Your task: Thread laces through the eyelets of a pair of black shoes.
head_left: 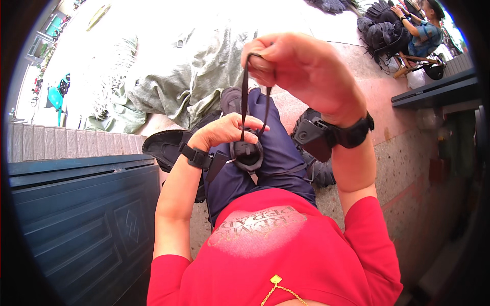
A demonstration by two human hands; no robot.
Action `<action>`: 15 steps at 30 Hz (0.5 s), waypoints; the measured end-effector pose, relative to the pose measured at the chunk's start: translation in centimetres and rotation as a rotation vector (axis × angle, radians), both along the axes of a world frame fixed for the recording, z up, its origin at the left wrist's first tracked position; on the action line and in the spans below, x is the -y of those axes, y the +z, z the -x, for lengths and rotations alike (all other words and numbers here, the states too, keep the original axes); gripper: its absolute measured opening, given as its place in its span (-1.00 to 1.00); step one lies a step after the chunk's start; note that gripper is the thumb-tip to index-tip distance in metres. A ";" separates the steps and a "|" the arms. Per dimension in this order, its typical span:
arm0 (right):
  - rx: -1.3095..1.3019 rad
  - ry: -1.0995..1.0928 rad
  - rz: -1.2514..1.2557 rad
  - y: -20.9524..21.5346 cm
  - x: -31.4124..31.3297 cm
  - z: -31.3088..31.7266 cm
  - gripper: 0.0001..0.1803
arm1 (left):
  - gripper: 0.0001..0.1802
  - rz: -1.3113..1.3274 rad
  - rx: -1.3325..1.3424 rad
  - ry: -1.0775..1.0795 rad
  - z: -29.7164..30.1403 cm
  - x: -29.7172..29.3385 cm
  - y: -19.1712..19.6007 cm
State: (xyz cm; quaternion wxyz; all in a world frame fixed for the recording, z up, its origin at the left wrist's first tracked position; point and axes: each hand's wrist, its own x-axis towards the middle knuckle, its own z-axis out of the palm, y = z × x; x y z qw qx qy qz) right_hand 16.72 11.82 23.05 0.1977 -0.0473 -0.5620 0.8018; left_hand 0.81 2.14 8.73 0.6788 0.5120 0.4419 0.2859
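A black shoe (248, 154) rests on my lap, on my dark blue trousers, with a black shoelace (244, 97) rising from it in a long loop. Above the shoe, my right hand (293, 66) is closed around the upper end of the lace and blurred a little by motion. Lower down, my left hand (224, 130) is at the top of the shoe, its thumb and forefinger closed about the lower part of the lace. Just what those fingertips press on is partly hidden. Both wrists wear black straps with small black devices.
More black footwear (166, 148) lies left of my legs, and dark items (322, 173) lie to the right. A crumpled grey-green cloth (168, 86) covers the ground ahead. Blue door panels (87, 219) flank me. A seated person (426, 35) handles dark items at the far right.
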 end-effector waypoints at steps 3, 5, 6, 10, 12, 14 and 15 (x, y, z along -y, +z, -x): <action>-0.060 -0.025 0.056 -1.1 -1.1 0.2 -0.81 | -0.81 0.121 0.047 0.040 0.2 -0.1 0.0; -0.176 -0.066 0.063 -2.1 -1.8 0.2 -0.78 | -0.84 0.029 0.164 0.314 1.6 0.0 -0.8; -0.209 -0.166 0.006 -2.5 -2.0 0.0 -0.74 | -0.84 0.073 0.253 0.507 2.6 0.0 -1.2; -0.202 -0.205 0.563 -9.8 -8.0 -6.1 -0.74 | -0.85 0.073 0.692 1.027 11.3 1.9 -4.2; 0.155 -0.553 0.490 -14.0 -9.3 -10.6 -0.68 | -0.86 -0.031 0.907 1.146 15.0 4.3 -3.7; 0.700 -0.780 -0.019 -16.3 -7.4 -11.1 -0.66 | -0.86 -0.098 0.853 1.129 21.4 8.9 -5.6; 0.858 -0.745 -0.525 -19.0 -6.4 -11.8 -0.74 | -0.85 -0.011 0.650 1.276 20.8 9.2 -5.4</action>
